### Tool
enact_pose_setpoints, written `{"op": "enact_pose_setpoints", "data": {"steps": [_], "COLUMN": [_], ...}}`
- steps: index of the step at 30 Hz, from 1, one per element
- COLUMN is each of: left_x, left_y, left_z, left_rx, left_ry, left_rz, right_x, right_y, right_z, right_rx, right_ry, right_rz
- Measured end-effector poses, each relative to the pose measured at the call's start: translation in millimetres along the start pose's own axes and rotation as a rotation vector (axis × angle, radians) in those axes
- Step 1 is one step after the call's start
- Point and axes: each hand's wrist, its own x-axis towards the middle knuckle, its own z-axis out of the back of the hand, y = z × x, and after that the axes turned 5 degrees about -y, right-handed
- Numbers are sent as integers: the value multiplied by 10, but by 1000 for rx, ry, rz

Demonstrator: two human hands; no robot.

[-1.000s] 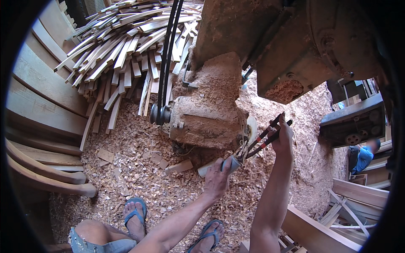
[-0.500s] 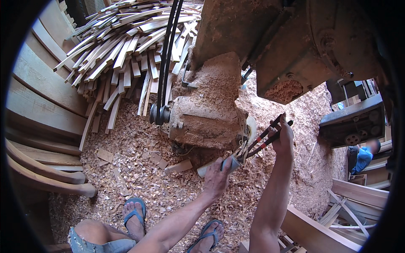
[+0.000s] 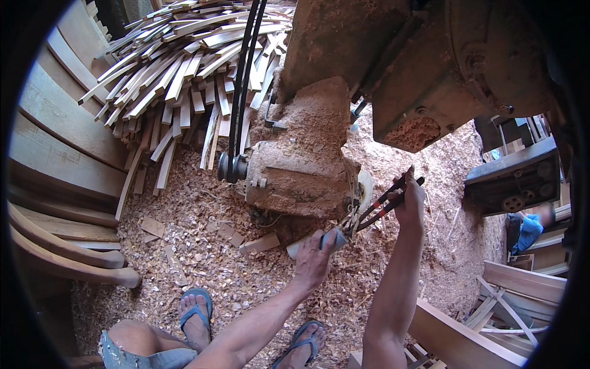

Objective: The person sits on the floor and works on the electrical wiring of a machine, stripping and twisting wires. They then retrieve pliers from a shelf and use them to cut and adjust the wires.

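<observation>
My left hand (image 3: 312, 261) is wrapped round a pale grey-blue cylinder (image 3: 338, 238), low beside the dust-covered machine housing (image 3: 298, 184). My right hand (image 3: 412, 206) grips a long two-handled tool that looks like pliers (image 3: 376, 215), with black handles and red bands. Its working end meets the cylinder's right end, where pale strands or wires (image 3: 351, 221) bunch up. Exactly what the jaws bite on is too small to make out. Just above them sits a pale round disc (image 3: 365, 187) on the housing's side.
Two black belts (image 3: 243, 92) run up from a pulley (image 3: 232, 167). Overhead hangs a large machine body (image 3: 430, 92). Wood strips (image 3: 178, 74) are piled at the back left, curved boards (image 3: 67, 240) at the left. Shavings (image 3: 233, 283) cover the floor. A person in blue (image 3: 528, 232) is far right.
My right hand has shifted slightly left and down with the tool handles. My left hand and the cylinder stay nearly where they were.
</observation>
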Motion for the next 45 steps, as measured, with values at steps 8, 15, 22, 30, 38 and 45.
{"op": "enact_pose_setpoints", "data": {"steps": [8, 15, 22, 30, 38, 45], "left_x": [-13, -2, 30, 63, 40, 39], "left_y": [8, 4, 19, -47, 0, 97], "left_z": [-30, -55, -31, -5, -43, -39], "left_rx": [-3, 2, 15, 32, 79, 126], "left_ry": [-27, -57, -52, -51, -64, -56], "left_rz": [12, 27, 4, 60, 59, 28], "right_x": [29, 36, 113, 64, -58, 23], "right_y": [3, -97, -94, -66, 2, -44], "right_z": [-21, -44, 33, 56, 101, 213], "right_rx": [-309, 37, 78, 85, 75, 122], "right_ry": [-130, -80, -16, 112, 179, 232], "right_rz": [71, -67, -155, -155, -188, -310]}}
